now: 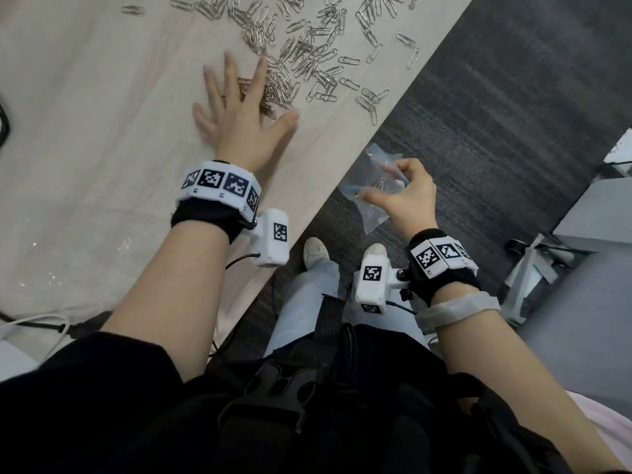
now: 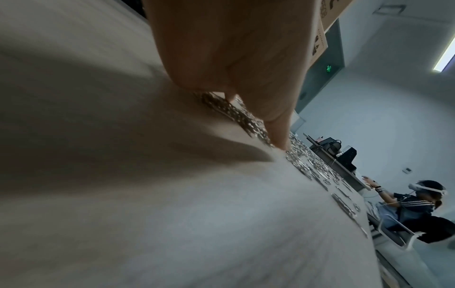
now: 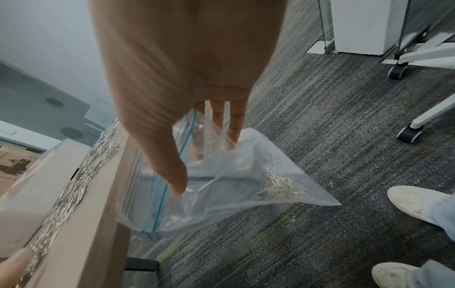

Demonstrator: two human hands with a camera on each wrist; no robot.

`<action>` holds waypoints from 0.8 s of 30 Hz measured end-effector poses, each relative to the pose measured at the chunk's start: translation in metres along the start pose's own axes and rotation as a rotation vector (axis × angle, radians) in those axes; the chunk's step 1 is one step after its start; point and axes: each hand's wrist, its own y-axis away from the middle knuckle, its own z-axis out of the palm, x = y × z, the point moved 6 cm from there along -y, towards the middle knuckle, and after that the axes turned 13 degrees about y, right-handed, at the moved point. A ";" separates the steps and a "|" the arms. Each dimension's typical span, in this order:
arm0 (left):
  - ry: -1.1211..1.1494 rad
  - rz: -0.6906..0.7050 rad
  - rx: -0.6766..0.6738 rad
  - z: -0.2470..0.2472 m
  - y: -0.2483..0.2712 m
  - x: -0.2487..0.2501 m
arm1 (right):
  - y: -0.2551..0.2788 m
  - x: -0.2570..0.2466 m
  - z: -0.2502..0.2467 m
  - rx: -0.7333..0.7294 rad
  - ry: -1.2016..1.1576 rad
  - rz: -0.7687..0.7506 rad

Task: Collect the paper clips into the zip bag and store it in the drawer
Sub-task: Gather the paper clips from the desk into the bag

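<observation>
Head view: left hand [image 1: 239, 114] spread flat on pale table [image 1: 85, 131]; right hand [image 1: 407, 196] pinches zip bag [image 1: 372, 186] over grey carpet [image 1: 496, 97].

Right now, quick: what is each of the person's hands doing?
Left hand: open, fingers spread flat on the paper clips on the table.
Right hand: holding the clear zip bag open beside the table edge.

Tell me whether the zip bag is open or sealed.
Open. The right hand has fingers inside the zip bag mouth, spreading it; paper clips already lie inside.
</observation>
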 end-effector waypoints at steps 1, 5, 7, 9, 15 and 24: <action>-0.011 0.011 -0.006 0.004 -0.001 0.004 | 0.001 0.001 0.000 0.000 -0.002 -0.004; 0.021 0.092 0.042 0.009 0.001 0.015 | 0.005 0.000 -0.004 0.006 -0.012 -0.026; 0.087 0.142 0.083 0.008 0.007 0.016 | 0.007 0.000 -0.005 0.011 -0.022 -0.037; 0.145 0.205 0.123 0.007 0.014 0.017 | 0.009 0.000 -0.006 0.013 -0.023 -0.042; 0.215 0.163 0.239 -0.003 0.031 0.011 | 0.012 0.001 -0.008 0.021 -0.032 -0.047; 0.105 -0.052 0.258 -0.008 0.042 -0.010 | 0.017 0.005 -0.007 0.032 -0.022 -0.041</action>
